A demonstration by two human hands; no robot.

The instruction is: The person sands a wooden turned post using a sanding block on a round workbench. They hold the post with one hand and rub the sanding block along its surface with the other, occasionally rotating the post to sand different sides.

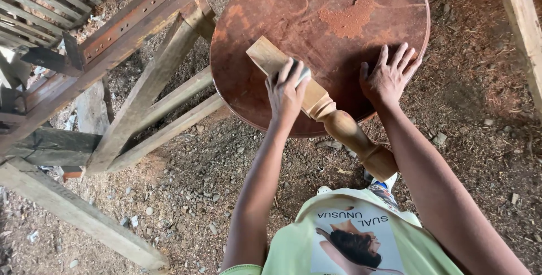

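Round rust-brown wooden surface (339, 4), dusty | turned pale wooden leg (333, 118) lying across near edge, overhanging | left hand (286, 91) curled on leg, pressing small grey sanding pad (305, 73) | right hand (388, 76) spread flat on surface beside leg

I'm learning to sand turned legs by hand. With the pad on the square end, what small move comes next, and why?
Probably slide the left hand and its pad along the leg towards the square end: that face looks pale and bare. The right hand lies flat on the round table, not on the leg, so press lightly.
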